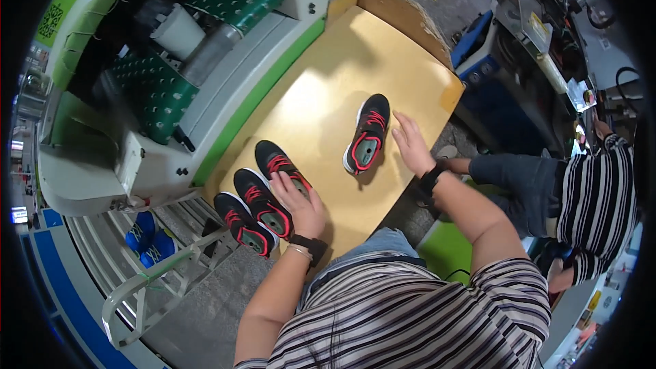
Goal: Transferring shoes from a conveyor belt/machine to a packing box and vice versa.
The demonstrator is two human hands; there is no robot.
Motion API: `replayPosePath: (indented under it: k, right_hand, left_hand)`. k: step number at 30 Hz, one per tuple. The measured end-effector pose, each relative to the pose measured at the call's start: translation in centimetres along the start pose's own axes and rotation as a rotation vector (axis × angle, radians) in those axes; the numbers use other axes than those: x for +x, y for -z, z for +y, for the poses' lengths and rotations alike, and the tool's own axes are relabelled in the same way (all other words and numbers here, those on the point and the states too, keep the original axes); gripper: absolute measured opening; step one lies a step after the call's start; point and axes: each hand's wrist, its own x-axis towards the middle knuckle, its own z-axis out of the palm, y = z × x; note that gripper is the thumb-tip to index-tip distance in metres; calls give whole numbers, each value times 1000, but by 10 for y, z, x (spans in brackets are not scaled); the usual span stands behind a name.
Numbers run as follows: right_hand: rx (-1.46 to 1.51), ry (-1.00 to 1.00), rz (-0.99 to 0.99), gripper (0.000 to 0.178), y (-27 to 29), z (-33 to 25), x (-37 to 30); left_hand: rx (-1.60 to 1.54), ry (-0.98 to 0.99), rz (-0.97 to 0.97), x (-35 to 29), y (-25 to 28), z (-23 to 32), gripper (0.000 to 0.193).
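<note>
Three black sneakers with red laces and white soles lie side by side at the table's left front: an outer sneaker, a middle sneaker and an inner sneaker. Over the inner one lies my left hand, fingers stretched out, hiding part of its opening; whether it presses on the shoe I cannot tell. A fourth matching sneaker stands alone nearer the middle, toe pointing away from me. Just right of it is my right hand, open and empty, fingers extended beside the shoe.
The tan tabletop has a cardboard wall at its far edge. Left stands a machine with a green perforated belt. Blue shoes rest on a metal rack. A person in a striped shirt works at right.
</note>
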Motion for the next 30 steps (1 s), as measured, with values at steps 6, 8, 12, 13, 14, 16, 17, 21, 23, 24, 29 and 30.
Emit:
replayPosePath:
  k: [6,8,12,13,14,16,17,21,23,24,29,30]
  right_hand:
    - [272,-115,308,97,-105,-45,-38]
    - [165,-188,339,94,-103,-66,-21]
    - [746,-295,313,80,-84,-96,9]
    - [986,-296,255,78,-72,-115,19]
    - [908,-163,179,75,-58,-142,29]
    - [814,120,157,75,-46,-176,66]
    - [845,187,117,74,-39,-198,91]
    - [599,570,165,70,-44,-273,223]
    - [275,560,246,72,-72,-297,272]
    - [258,500,212,73,-90,-300,281]
    - [238,556,295,71,-130,-279,257]
    - [231,627,311,67,-132,-259,235]
  left_hand:
    - [-288,267,154,6,-14,5,87]
    - [-248,273,186,13,-8,4,86]
    - [-1101,676,136,51,56,1,82]
    - [-1397,709,26,63,84,-6,80]
    - [-1426,639,57,72,112,4,79]
    - [-1331,400,153,90,160,39,77]
    - [-1204,244,221,103,174,49,76]
    - [-457,-45,586,189,198,38,73]
    - [-115,-96,723,235,199,2,73]
    - [-197,-61,684,253,198,-19,72]
    - [-145,23,577,263,205,-37,75]
    - [-229,12,490,245,199,-34,77]
